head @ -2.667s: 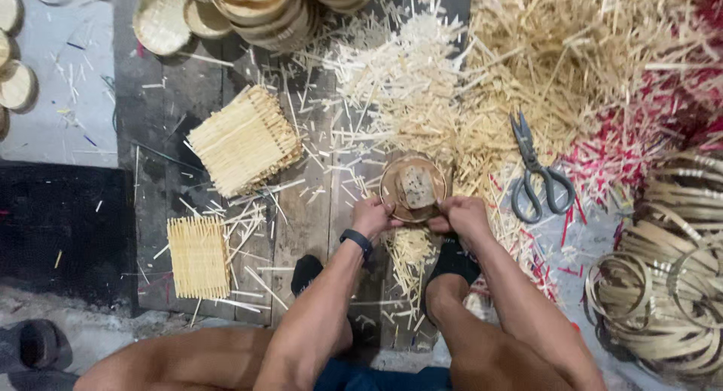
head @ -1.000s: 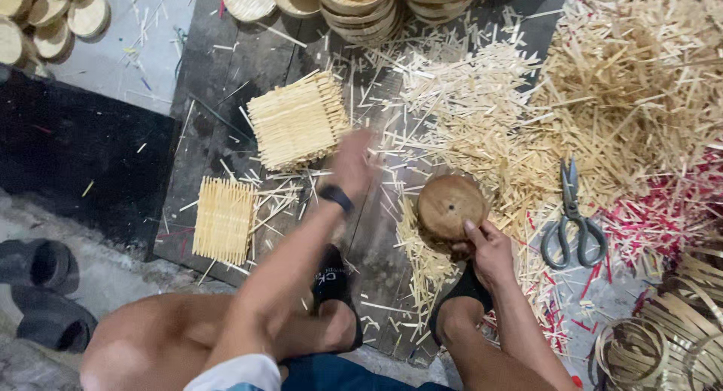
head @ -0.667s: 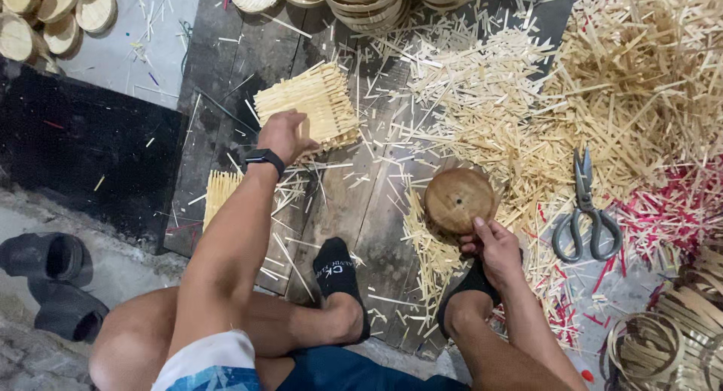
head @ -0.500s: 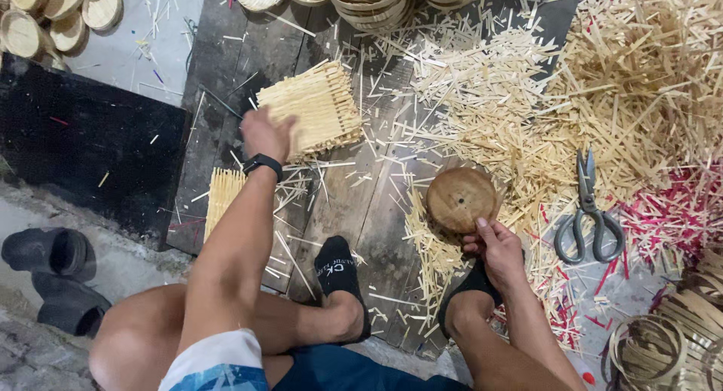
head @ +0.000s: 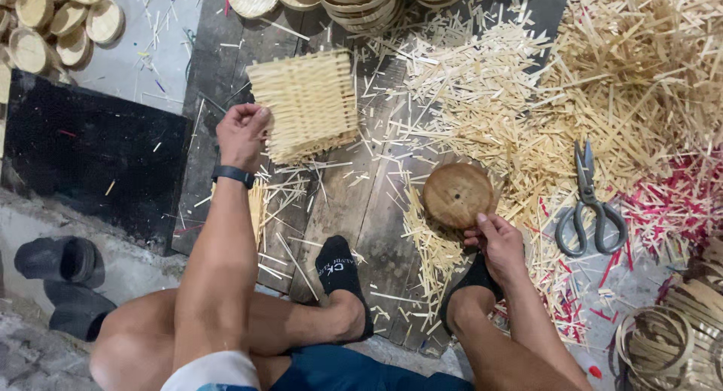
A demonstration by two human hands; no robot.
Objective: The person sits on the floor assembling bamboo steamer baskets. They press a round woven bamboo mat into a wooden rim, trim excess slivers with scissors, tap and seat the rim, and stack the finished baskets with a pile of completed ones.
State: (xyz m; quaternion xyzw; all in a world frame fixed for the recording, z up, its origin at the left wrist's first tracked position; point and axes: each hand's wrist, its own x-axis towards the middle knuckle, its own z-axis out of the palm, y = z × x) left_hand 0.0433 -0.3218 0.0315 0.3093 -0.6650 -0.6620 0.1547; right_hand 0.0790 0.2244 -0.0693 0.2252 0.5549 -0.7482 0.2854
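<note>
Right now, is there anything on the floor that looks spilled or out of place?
Yes. Loose bamboo splinters lie scattered over the wooden boards and around the scissors, not in a pile. The woven mat, lifted by the left hand, sits tilted. The right hand steadies the round wooden mould.

No boxes, packs, signs or screens are showing anywhere around the round wooden block (head: pixel 457 195). The only writing is sitting on the black sock (head: pixel 340 274), down and to the left of that block: small white letters.
</note>
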